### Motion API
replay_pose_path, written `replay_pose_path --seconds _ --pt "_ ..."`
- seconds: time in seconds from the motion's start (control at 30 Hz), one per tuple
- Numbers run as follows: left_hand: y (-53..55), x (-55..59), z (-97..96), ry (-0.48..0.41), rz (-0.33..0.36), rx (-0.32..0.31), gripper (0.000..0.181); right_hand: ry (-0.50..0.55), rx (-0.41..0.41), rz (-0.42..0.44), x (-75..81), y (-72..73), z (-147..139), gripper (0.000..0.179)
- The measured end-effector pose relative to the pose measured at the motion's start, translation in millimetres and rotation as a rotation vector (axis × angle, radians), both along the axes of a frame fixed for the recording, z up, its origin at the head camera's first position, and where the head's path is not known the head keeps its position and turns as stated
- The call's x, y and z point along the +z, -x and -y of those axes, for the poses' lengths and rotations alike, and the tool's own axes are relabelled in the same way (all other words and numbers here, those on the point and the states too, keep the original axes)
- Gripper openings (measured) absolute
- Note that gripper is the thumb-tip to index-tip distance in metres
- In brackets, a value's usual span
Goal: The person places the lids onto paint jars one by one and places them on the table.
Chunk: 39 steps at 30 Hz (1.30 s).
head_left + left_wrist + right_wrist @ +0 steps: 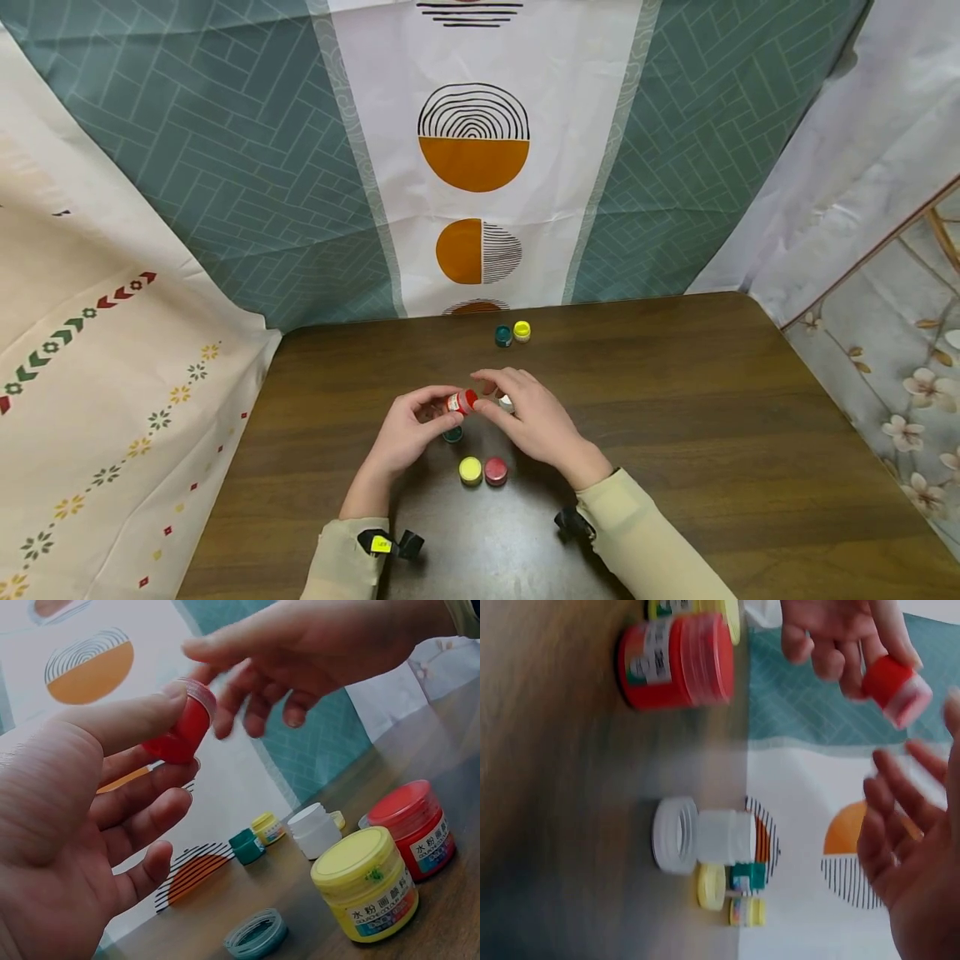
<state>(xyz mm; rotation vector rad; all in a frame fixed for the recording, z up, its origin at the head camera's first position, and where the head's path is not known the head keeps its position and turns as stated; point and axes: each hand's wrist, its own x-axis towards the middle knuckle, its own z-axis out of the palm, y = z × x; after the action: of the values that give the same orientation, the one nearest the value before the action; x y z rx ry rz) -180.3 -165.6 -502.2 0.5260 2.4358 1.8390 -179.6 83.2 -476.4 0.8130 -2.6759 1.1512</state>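
My left hand (401,435) holds a small red paint jar (459,402) above the table, pinched between thumb and fingers. The jar is tilted, and its end with a paler band points toward my right hand (536,421). That right hand hovers close by with its fingers spread and loosely bent, holding nothing. Below the hands stand a yellow paint jar (364,881) and a red paint jar (416,825) side by side, both with lids on. A dark green lid (256,934) lies near my left hand. Partly hidden behind the right hand is a white jar (724,836).
Beside the white jar are a white lid (676,835) and a yellow lid (712,885). Near the far table edge, a dark green jar (503,336) and a yellow jar (522,331) stand together without lids. Patterned cloth (247,167) hangs behind the wooden table (712,417).
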Motion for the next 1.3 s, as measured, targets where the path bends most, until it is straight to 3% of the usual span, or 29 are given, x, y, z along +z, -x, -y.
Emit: replay_pose_path --seconds 0.13,0.27,0.4,0.57,0.73,1.0,1.3 --pt "-0.4 -1.2 3.1 -0.012 0.015 -0.004 0.032 0.022 0.142 -0.077 1.8 1.9 -6 0.056" --pt "-2.4 -2.3 3.0 -0.041 0.036 -0.029 0.031 -0.002 0.202 -0.159 0.4 2.7 -5 0.051" --pt "-3.9 -4.6 -0.6 -0.053 0.016 -0.052 0.028 -0.019 0.185 -0.167 -1.0 1.2 -3 0.041" --pt "-6.4 -6.1 -4.3 -0.070 -0.042 -0.043 0.027 -0.038 0.143 -0.116 -2.8 -1.9 0 0.036" --pt "-8.6 -4.7 -3.8 -0.084 -0.075 -0.038 0.026 -0.039 0.158 -0.073 -3.3 -3.8 4 0.034" --pt "-5.2 -2.5 -2.7 -0.094 -0.094 -0.045 0.024 -0.069 0.174 -0.084 -0.1 -2.0 8 0.036" --pt "-6.0 3.4 -0.6 -0.049 -0.008 -0.200 0.032 -0.133 0.215 -0.187 4.2 -3.7 5 0.035"
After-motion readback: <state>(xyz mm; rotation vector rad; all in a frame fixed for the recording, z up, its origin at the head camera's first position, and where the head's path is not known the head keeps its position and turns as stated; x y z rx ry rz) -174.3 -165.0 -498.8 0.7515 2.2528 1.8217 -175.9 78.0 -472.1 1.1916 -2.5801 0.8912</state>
